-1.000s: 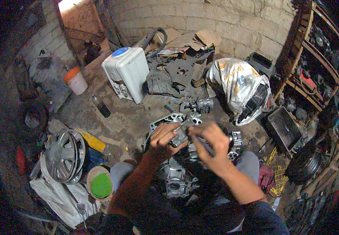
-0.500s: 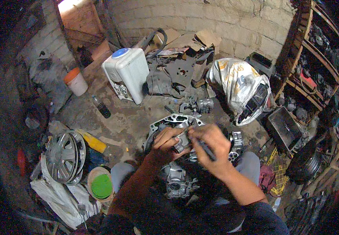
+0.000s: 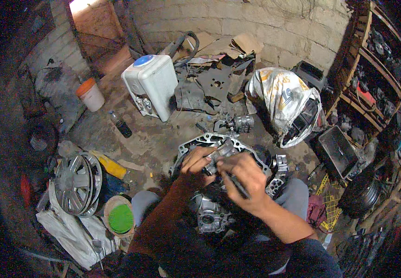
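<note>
Over a large silver cast-metal housing [image 3: 205, 138] between my knees, my left hand [image 3: 196, 163] is closed around a smaller silver metal part [image 3: 227, 149]. My right hand [image 3: 247, 175] is closed beside it, its fingertips at the part's near side. A slim dark-handled tool [image 3: 239, 186] runs back under that palm; its tip is hidden by my fingers. Closer to my body lies another silver casting [image 3: 209, 215]. A further metal piece [image 3: 280, 164] is by my right knee.
Beyond the housing lies a cylindrical gear assembly [image 3: 242, 124]. A white jerrycan [image 3: 156, 88], a dark bottle [image 3: 120, 126] and a stuffed white sack [image 3: 284, 102] stand farther out. Wheel covers [image 3: 73, 185] and a bowl with a green item [image 3: 120, 218] are left; a metal tray [image 3: 337, 153] is right.
My right hand has shifted slightly left and turned, so less of the dark handle shows. My left hand keeps its hold on the metal part, which now sits a little tilted.
</note>
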`<state>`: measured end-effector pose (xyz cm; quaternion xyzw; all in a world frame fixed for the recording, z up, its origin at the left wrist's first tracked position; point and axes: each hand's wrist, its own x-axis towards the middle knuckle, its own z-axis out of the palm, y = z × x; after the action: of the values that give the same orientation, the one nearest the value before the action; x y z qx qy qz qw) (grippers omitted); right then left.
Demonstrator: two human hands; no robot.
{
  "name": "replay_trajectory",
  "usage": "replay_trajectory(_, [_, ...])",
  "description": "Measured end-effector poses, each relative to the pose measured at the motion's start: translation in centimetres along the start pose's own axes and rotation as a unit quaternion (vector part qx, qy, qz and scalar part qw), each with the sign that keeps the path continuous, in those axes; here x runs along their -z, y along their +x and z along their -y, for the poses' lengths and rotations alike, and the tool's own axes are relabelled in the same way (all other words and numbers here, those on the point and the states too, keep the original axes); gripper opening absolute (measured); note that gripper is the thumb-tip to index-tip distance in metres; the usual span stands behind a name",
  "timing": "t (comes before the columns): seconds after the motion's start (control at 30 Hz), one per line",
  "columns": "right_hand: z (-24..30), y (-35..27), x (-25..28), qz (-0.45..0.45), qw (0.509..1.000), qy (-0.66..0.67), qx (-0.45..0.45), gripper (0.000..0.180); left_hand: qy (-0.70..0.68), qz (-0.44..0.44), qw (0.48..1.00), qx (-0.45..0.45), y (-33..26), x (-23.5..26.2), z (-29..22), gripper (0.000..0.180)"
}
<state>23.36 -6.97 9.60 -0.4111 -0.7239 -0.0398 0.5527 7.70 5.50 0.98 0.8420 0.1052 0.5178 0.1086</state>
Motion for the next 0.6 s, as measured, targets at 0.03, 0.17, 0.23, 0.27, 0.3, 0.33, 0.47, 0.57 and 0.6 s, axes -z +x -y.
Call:
replay_trajectory(0.03, [0.6,0.2,-0.8,-0.003,1.0,0.029,0.002,0.022,-0.022,0.035,0.995,0.088,-4.0,0.0,2.5,0.076])
replay_trajectory(0.17, [-3.0,-0.1,0.2,-0.042,0.997,-0.019,-0.06,0.024,0.034,-0.038,0.999,-0.006,0.8,-0.1,-1.2,0.077])
replay_trajectory(0.23, [-1.5,-0.7,-0.3,-0.013,0.999,0.003,-0.029,0.023,0.038,-0.05,0.998,-0.007,1.1,-0.1,-1.1,0.078])
replay_trajectory(0.27, [-0.4,-0.4,-0.3,-0.001,0.999,0.015,-0.028,0.021,0.039,-0.052,0.998,-0.009,1.4,0.0,-1.4,0.079])
replay_trajectory(0.3, [-0.9,-0.3,0.2,-0.01,0.999,0.004,-0.045,0.021,0.041,-0.053,0.998,-0.011,1.7,0.2,-1.7,0.079])
replay_trajectory(0.33, [-2.7,-0.7,0.1,-0.042,0.997,-0.015,-0.066,0.02,0.041,-0.057,0.997,-0.019,1.8,0.2,-1.6,0.08])
replay_trajectory(0.47, [-2.3,-0.7,0.2,-0.035,0.998,-0.007,-0.047,0.021,0.051,-0.088,0.992,-0.069,1.6,0.7,-1.2,0.08])
replay_trajectory(0.57, [-1.5,-0.3,0.1,-0.018,0.996,0.035,-0.082,0.015,0.002,-0.036,0.998,0.051,0.8,0.1,-0.2,0.08])
replay_trajectory(0.6, [-2.3,-0.4,0.1,-0.041,0.995,0.011,-0.089,0.015,0.017,-0.064,0.997,-0.024,1.6,-0.3,-0.3,0.079])
